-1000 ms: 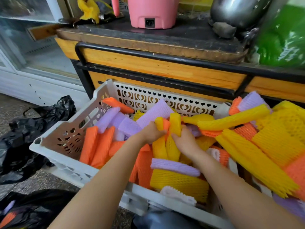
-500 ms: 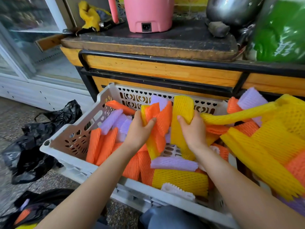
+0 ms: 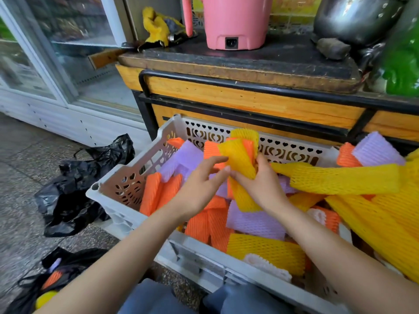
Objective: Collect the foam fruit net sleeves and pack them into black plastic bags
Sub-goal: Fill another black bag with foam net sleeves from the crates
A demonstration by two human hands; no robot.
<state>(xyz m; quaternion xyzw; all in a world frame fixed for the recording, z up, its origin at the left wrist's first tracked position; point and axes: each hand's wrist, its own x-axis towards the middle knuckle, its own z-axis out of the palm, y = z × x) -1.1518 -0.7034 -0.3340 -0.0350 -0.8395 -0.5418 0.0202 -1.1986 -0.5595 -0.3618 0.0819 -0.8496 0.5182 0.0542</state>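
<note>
foam sleeves [image 3: 240,160], yellow and orange mesh, bunched in right hand [image 3: 263,189]

Crate [image 3: 294,152] open from above; wooden stand [image 3: 249,103] blocks rear; sleeve heap [image 3: 385,211] crowds right; floor [image 3: 27,155] free at left

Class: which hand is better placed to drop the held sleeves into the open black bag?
Probably the left hand: the open black bag sits left of it; the right hand, gripping the sleeves, would cross over.
</note>
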